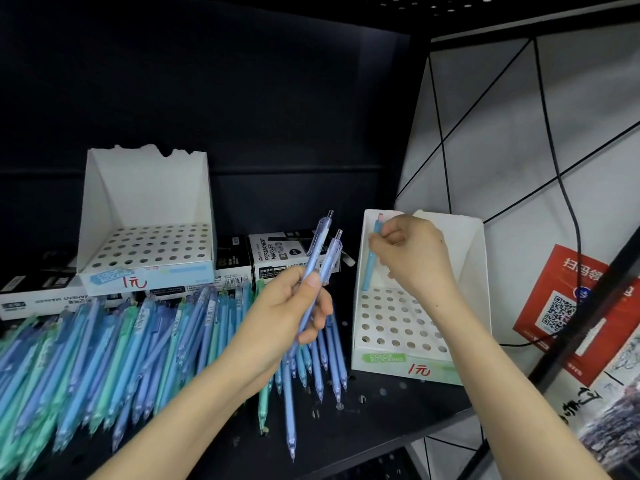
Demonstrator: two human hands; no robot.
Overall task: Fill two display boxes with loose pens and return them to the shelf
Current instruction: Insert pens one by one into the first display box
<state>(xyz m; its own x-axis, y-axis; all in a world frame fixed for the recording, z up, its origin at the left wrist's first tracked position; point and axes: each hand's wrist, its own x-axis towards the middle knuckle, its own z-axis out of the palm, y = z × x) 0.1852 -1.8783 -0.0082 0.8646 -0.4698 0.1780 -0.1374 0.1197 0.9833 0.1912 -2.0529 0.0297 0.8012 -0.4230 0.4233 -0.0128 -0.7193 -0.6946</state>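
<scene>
Pens (pixel 138 341) heaped before marker boxes (pixel 277 259)

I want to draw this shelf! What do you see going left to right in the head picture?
Empty box → left hand holding pens → right hand pinching a blue pen → red poster.
</scene>
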